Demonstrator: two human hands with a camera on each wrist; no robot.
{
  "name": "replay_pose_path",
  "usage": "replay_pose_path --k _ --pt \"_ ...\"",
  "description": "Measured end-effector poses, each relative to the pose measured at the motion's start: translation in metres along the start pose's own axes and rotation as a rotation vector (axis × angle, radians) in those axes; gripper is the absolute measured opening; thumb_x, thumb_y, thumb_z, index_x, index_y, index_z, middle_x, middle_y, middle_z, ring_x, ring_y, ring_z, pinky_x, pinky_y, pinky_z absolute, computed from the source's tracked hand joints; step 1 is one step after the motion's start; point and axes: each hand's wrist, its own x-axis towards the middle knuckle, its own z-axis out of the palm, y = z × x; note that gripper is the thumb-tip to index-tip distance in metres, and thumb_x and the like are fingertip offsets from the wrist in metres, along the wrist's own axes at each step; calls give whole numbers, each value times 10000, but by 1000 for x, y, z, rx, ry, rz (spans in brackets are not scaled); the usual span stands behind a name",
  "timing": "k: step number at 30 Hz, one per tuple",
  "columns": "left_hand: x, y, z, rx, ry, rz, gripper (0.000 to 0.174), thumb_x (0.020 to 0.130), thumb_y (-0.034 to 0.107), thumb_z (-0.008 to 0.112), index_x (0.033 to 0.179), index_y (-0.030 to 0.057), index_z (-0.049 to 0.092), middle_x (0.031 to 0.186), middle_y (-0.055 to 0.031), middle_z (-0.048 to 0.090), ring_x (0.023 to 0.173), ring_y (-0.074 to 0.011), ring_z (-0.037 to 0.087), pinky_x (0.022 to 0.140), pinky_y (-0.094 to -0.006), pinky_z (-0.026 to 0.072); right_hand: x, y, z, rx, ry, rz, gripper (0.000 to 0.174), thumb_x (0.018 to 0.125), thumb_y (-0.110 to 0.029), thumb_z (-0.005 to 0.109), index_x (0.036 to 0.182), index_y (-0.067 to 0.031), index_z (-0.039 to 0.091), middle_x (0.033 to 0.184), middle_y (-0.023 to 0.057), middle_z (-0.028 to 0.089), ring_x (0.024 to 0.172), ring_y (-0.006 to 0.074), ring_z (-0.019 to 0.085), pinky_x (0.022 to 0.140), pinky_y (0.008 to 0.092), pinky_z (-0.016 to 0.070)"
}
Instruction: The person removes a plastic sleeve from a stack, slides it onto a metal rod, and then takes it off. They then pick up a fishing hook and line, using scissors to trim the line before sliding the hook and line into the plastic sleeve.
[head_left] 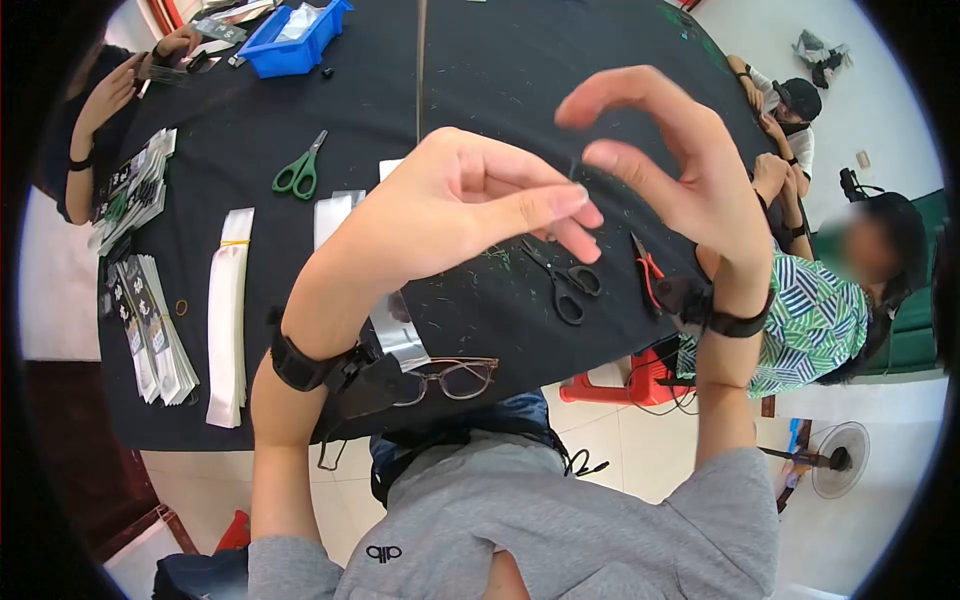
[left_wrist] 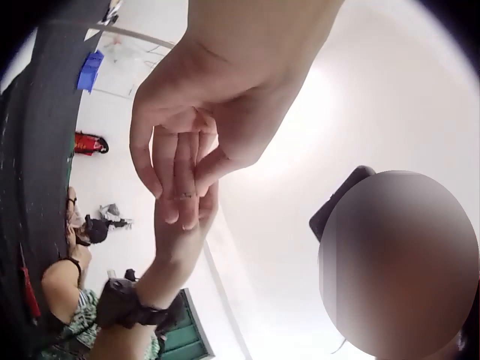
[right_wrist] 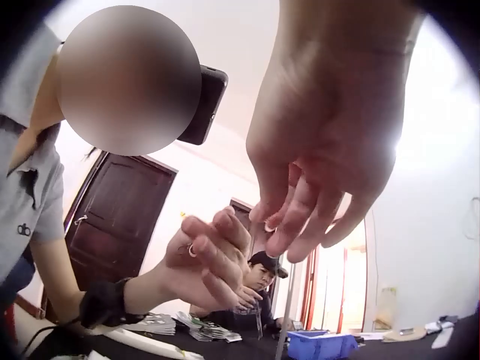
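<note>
Both bare hands are raised over the dark-covered table, close together. The left hand [head_left: 480, 205] has its fingers loosely bent, the thumb lying across in front of them; nothing held shows between them. A small ring [right_wrist: 193, 250] shows on one of its fingers in the right wrist view. The right hand [head_left: 690, 165] is beside it, thumb and forefinger apart in a wide curve with a gap between. Below the hands lie black scissors [head_left: 565, 285] and red-handled pliers [head_left: 646, 272]. A silvery strip [head_left: 398, 335] lies partly hidden beneath the left forearm.
Glasses [head_left: 462, 378] rest near the front edge. Green scissors [head_left: 297, 178], a banded white bundle [head_left: 228, 320] and stacks of packets [head_left: 150, 330] lie to the left. Farther back are a blue bin [head_left: 295, 45] and a thin upright rod [head_left: 421, 70]. Other people sit around the table.
</note>
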Motion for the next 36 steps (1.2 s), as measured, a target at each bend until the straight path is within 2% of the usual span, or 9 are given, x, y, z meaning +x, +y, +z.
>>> replay_pose_path --k 2,6,11,14,16,19,22,28,36 --pt "3 -4 6 -210 120 103 294 948 197 554 1019 -73 643 936 -167 695 874 -208 682 826 -293 510 -14 0 10 -126 440 14 180 819 1 651 985 23 584 937 89 647 878 152 629 789 284 493" --pt "8 -15 11 -304 186 197 332 968 244 517 1053 -61 616 942 -173 691 1003 -244 644 910 -338 468 -56 -19 56 339 765 215 121 881 45 570 1001 32 565 943 99 627 884 142 602 822 275 473" --pt "11 -20 19 -256 191 182 346 980 268 489 1058 -43 618 966 -172 689 1033 -238 627 896 -338 465 -65 -25 114 787 814 263 158 887 42 574 1044 39 561 985 126 632 939 166 619 850 298 488" --pt "11 -20 23 -266 218 135 334 981 258 486 1051 -36 628 976 -169 689 1028 -219 625 885 -333 466 -53 -32 122 869 905 276 197 876 58 580 1072 45 556 1008 123 635 946 171 622 856 301 489" --pt "11 -20 25 -277 238 94 319 980 243 491 1045 -34 634 979 -166 689 1024 -210 624 885 -332 465 -50 -29 124 823 918 256 282 827 72 641 1093 49 551 1011 115 638 950 169 625 849 297 490" --pt "11 -21 27 -297 266 86 293 974 217 504 1029 -34 646 973 -166 691 1030 -202 620 882 -333 465 -46 -23 132 377 988 247 400 713 79 749 1069 40 572 993 98 644 897 148 624 805 275 492" --pt "12 -23 29 -273 283 112 277 969 198 512 1024 -36 650 968 -170 691 1047 -214 617 898 -337 465 -44 -22 135 257 1026 261 341 718 87 739 1024 35 597 946 87 653 818 136 618 751 257 495" --pt "12 -20 28 -257 292 134 288 971 202 508 1037 -44 644 960 -179 691 1081 -234 607 948 -351 450 -45 -18 135 178 1057 240 214 730 105 718 915 42 627 853 86 662 742 134 605 690 248 484" --pt "11 -17 29 -280 280 153 276 967 188 511 1049 -43 639 967 -194 690 1079 -241 611 961 -358 443 -45 -22 134 311 1081 231 175 744 113 700 892 47 633 880 100 658 798 156 614 728 257 486"
